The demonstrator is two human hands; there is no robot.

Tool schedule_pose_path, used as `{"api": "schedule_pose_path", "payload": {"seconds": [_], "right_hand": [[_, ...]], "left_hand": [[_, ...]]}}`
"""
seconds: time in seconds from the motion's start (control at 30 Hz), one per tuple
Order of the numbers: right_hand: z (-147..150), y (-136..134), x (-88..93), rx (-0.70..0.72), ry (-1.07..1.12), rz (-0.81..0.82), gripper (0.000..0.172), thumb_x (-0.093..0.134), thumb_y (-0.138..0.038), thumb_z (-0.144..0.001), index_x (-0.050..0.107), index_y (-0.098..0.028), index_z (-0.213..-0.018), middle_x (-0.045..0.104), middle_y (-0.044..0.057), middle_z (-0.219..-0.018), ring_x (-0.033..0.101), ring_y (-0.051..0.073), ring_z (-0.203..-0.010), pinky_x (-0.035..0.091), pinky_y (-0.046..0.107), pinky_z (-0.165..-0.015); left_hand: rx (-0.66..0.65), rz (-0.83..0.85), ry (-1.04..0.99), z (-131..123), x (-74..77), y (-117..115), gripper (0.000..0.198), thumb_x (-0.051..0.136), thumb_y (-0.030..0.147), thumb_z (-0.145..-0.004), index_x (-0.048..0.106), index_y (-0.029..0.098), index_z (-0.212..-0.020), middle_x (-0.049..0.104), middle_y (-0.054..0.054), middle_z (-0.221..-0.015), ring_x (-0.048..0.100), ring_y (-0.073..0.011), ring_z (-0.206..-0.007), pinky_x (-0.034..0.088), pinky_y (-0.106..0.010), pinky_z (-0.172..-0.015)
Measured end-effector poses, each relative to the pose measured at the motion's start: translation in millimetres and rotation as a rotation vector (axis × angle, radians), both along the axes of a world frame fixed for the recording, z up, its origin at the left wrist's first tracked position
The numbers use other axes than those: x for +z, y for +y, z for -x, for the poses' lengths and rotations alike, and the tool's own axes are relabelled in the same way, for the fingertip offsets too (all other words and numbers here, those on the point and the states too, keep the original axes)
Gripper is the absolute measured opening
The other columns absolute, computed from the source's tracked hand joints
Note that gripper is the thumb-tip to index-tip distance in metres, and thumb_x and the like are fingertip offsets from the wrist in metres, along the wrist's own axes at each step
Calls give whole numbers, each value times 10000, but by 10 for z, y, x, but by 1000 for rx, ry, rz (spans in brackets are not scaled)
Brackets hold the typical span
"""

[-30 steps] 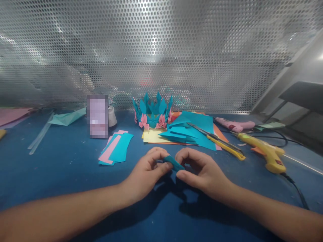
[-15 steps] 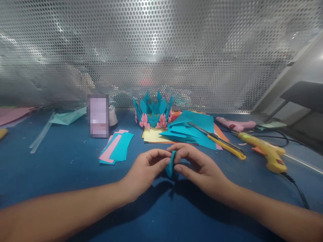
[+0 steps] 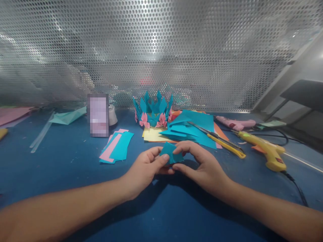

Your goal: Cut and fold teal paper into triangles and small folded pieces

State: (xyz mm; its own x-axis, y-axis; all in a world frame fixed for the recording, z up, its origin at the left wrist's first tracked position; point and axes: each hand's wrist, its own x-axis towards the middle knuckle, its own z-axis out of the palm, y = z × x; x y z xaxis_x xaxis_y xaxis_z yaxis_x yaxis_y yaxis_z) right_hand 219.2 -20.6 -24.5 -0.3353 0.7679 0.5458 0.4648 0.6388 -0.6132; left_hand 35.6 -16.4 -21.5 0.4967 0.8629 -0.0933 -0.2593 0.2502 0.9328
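Note:
A small piece of folded blue paper is held up between my two hands, just above the table. My left hand pinches its left side, with the thumb lying across the front. On the right side, the fingers of my right hand touch the paper's edge, with the thumb low beside it. Beyond the hands stands a blue paper crown trimmed with pink paper bows. Cut blue and pink paper strips lie to the left of my hands.
Behind the hands, a yellow utility knife rests on stacked blue paper sheets. To the right lie a yellow glue gun and a pink one with black cords. A blurred-out upright panel, glue sticks and a perforated metal screen also show.
The blue paper has turned from edge-on to face-on, so its flat faces and fold now show. My left thumb has moved onto its front, and my right fingers have shifted over its right side.

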Motion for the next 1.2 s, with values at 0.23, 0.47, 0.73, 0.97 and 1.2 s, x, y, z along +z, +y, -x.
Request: {"api": "schedule_pose_path", "payload": {"seconds": [0.23,0.47,0.73,0.97,1.2], "right_hand": [[-32,24,25,-80,-47,-96,135,680,-234,-767,580,-222,-857,616,41,-889,570,210,-907,467,351,-806],[-30,32,15,-82,-34,-50,131,681,-289,-769,616,-223,-862,622,56,-927,590,218,-921,482,366,-810],[-7,29,28,-86,0,-45,31,618,-245,-813,638,-224,-824,652,42,-879,618,202,-872,498,352,-781],[-22,20,27,-55,-19,-96,39,667,-229,-776,679,-226,-813,645,47,-888,622,192,-856,510,337,-764],[-23,36,14,-65,-51,-116,38,653,-237,-782,688,-237,-769,645,42,-874,625,188,-828,514,323,-730]], "left_hand": [[30,-13,40,-16,30,-15,245,628,307,-816,614,149,-1002,642,-62,-996,601,-152,-861,503,-290,-786],[31,-16,72,-2,19,-8,236,622,307,-822,612,163,-1009,638,-59,-1047,613,-135,-830,493,-288,-809],[62,-16,44,-6,6,-10,199,668,291,-781,647,167,-936,644,-37,-980,600,-147,-862,498,-299,-813],[73,19,8,2,-35,6,167,688,255,-772,612,160,-886,631,7,-838,598,-102,-766,518,-270,-784],[84,25,-26,-7,-48,7,186,678,276,-782,623,168,-923,607,13,-798,604,-113,-781,519,-284,-800]]}}
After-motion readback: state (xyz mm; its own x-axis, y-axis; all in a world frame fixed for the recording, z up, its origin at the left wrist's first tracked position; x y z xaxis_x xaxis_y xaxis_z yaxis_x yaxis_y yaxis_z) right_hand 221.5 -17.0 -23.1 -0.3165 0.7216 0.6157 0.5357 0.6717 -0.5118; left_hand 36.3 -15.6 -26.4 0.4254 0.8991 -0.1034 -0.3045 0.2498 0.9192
